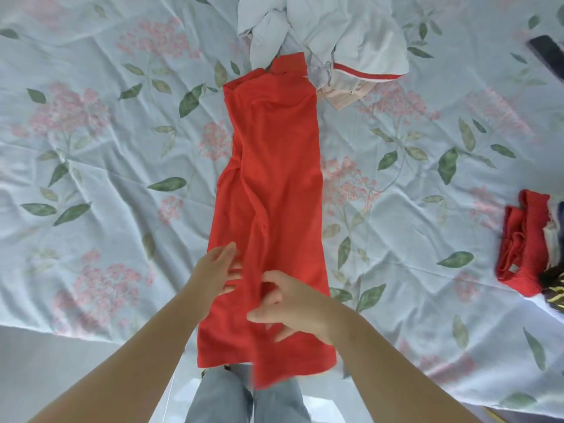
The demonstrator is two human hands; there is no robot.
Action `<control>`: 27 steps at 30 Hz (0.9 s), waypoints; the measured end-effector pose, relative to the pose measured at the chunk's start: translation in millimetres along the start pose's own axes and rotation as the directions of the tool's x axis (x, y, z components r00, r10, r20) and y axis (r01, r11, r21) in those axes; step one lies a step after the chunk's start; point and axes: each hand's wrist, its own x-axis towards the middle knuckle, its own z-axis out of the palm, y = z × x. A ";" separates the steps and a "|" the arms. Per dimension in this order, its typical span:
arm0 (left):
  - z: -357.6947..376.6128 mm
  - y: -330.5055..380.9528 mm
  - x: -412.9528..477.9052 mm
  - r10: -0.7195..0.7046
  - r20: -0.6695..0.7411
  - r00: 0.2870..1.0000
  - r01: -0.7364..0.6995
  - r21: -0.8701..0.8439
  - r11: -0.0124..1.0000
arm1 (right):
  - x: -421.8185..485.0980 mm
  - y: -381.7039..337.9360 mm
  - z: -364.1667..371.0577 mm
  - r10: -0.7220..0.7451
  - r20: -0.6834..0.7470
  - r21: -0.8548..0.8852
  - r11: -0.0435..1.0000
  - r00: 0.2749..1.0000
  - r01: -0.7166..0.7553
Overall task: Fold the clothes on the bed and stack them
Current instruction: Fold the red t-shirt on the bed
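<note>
so the red shirt (274,154) is folded into one long narrow strip, soft and rumpled, down the middle of the wrinkly floral sheet (106,148); left hand (215,270) lies flat on its near edge, fingers straight; right hand (293,303) hangs over it, fingers spread loose, gripping nothing; crumpled pale clothes (335,25) touch its far end; folded red stack (525,239) well off right

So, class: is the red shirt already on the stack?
No, the red shirt lies lengthwise on the bed, well apart from the stack.
</note>
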 end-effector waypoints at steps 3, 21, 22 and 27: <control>-10.6 -13.2 3.6 -0.142 0.012 0.990 0.142 -0.023 0.990 | 12.1 18.9 17.8 -0.006 -0.087 -0.064 0.998 0.996 0.001; -32.5 -74.6 -29.2 -0.219 0.152 0.964 0.213 0.055 0.975 | 11.7 132.4 17.5 0.152 -0.610 0.205 0.978 0.778 -0.030; -34.7 -78.7 -28.9 -0.199 0.118 0.973 0.193 0.059 0.979 | 10.9 134.1 15.1 0.180 -0.613 0.229 0.972 0.769 -0.045; -37.5 -93.1 -25.1 0.077 -0.030 0.997 -0.033 0.708 0.705 | 2.0 145.1 4.3 0.259 -0.596 0.206 0.964 0.760 -0.167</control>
